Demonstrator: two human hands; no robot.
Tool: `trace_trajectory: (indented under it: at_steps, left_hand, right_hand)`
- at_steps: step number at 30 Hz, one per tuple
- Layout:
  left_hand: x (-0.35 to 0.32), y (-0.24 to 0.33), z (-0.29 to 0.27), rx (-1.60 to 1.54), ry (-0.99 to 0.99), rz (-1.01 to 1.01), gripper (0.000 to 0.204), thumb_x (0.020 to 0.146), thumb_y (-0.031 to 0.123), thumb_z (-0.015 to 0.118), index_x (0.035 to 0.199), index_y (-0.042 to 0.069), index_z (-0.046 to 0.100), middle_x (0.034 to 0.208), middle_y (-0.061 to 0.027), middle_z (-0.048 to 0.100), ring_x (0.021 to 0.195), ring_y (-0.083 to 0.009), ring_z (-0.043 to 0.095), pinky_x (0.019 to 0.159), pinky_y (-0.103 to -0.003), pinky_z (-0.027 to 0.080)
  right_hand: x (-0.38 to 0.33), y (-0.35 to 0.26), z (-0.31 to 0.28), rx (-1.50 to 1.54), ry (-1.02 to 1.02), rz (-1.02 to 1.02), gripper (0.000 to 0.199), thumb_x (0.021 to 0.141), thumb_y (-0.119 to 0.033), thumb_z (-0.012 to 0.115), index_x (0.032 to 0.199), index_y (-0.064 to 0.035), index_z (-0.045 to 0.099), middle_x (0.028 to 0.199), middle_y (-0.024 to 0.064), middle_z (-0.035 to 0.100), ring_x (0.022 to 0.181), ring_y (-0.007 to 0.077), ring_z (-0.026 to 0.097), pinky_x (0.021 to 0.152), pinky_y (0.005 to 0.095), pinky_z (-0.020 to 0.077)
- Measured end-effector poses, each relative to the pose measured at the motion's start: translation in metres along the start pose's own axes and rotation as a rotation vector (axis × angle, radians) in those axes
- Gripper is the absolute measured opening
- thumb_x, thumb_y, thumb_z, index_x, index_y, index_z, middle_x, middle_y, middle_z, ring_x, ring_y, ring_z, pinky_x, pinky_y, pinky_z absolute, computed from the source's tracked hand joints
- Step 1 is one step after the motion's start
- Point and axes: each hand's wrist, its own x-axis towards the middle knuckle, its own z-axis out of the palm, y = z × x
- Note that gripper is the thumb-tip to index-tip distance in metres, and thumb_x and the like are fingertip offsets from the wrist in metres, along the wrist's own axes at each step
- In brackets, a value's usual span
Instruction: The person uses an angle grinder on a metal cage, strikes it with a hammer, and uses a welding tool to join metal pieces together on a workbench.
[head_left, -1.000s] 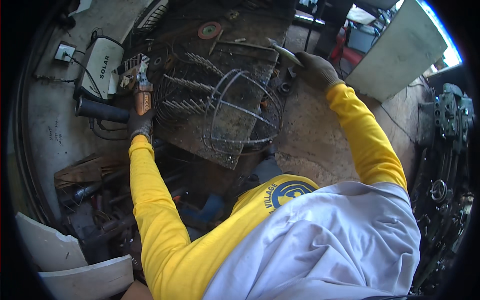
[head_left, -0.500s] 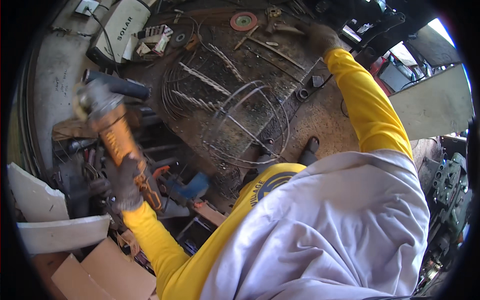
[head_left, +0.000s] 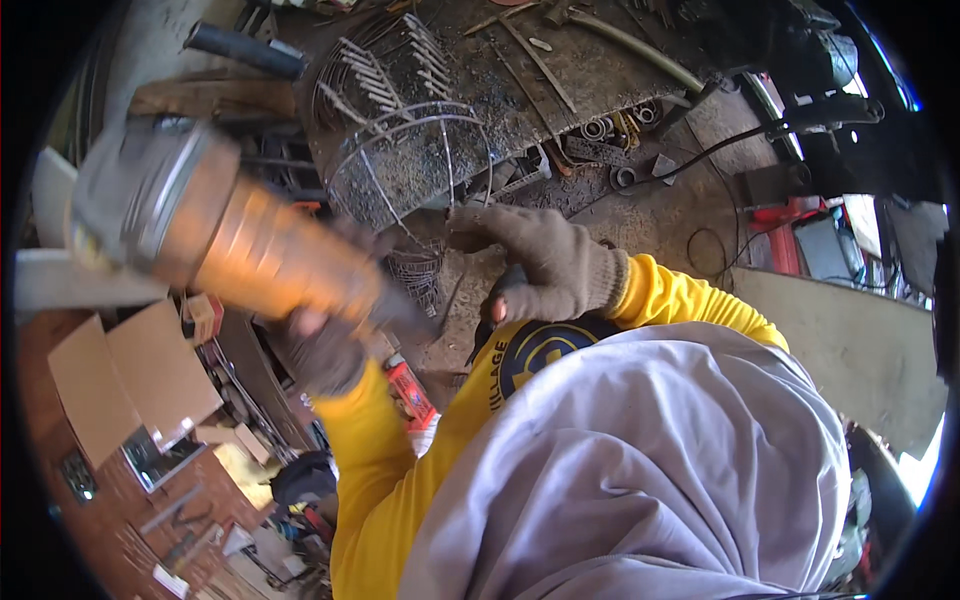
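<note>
An orange angle grinder [head_left: 270,250], smeared by motion, is gripped around its rear body by my gloved left hand [head_left: 325,350]. Its metal head [head_left: 130,200] points to the far left. My right hand [head_left: 550,262], in a brown knit glove, is just right of the grinder's tail, in front of my body. The thumb stands apart from the fingers, and I see nothing held there. Beyond the hands, a round wire frame [head_left: 443,120] leans by the edge of a dark worktop [head_left: 500,90]. A hammer [head_left: 635,45] lies on the far right of that worktop.
Ribbed metal rods [head_left: 368,75] and flat strips [head_left: 540,65] lie on the worktop. A dark pipe [head_left: 245,50] is at the far left. An opened cardboard box [head_left: 130,370] sits at the left. A black cable [head_left: 720,145] crosses at the right, near a grey panel [head_left: 850,340].
My right hand has left the hammer at the far side and come back near my body. The grinder, in my left hand, has come closer and turned more sideways. The view has shifted.
</note>
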Motion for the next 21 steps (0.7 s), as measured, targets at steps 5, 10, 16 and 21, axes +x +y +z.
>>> trace_trajectory:
  at_steps: [5, 10, 16, 21]
  left_hand:
    - [-0.014, -0.069, 0.115, 0.199, -0.2, -0.051, 0.097, 0.071, 0.054, 0.089, 0.139, 0.002, 0.042, 0.12, -0.0112, 0.059, 0.105, -0.0242, 0.063, 0.09, -0.04, 0.054]
    - [-0.034, -0.139, 0.173, -0.007, -0.368, -0.195, 0.092, 0.072, 0.051, 0.09, 0.136, 0.0, 0.045, 0.117, -0.0113, 0.064, 0.103, -0.0228, 0.066, 0.091, -0.038, 0.056]
    - [-0.076, -0.214, 0.195, -0.281, -0.263, -0.506, 0.056, 0.083, 0.021, 0.079, 0.128, 0.001, 0.053, 0.113, -0.0124, 0.066, 0.103, -0.0236, 0.067, 0.093, -0.039, 0.055]
    - [-0.087, -0.249, 0.207, -0.129, -0.124, -0.446, 0.049, 0.087, 0.013, 0.075, 0.128, -0.002, 0.053, 0.117, -0.0155, 0.066, 0.107, -0.0258, 0.067, 0.095, -0.04, 0.056]
  right_hand:
    - [-0.03, -0.022, -0.021, 0.471, 0.006, 0.436, 0.085, 0.081, -0.04, 0.087, 0.143, 0.0023, 0.047, 0.121, 0.0157, 0.069, 0.113, 0.0234, 0.066, 0.098, 0.0382, 0.0526]
    - [-0.101, -0.029, -0.068, 0.007, 0.198, 0.689, 0.081, 0.079, -0.02, 0.087, 0.146, 0.0, 0.046, 0.127, 0.0166, 0.067, 0.117, 0.0236, 0.065, 0.1, 0.0373, 0.0507]
    - [-0.161, -0.062, -0.093, -0.566, 0.105, 0.903, 0.076, 0.08, -0.018, 0.079, 0.145, -0.0018, 0.044, 0.118, 0.0248, 0.068, 0.11, 0.0402, 0.068, 0.09, 0.0442, 0.0538]
    - [-0.113, -0.063, -0.126, -0.457, -0.09, 1.219, 0.079, 0.078, -0.01, 0.08, 0.148, -0.0021, 0.043, 0.128, 0.0208, 0.066, 0.12, 0.0298, 0.065, 0.1, 0.0415, 0.0503]
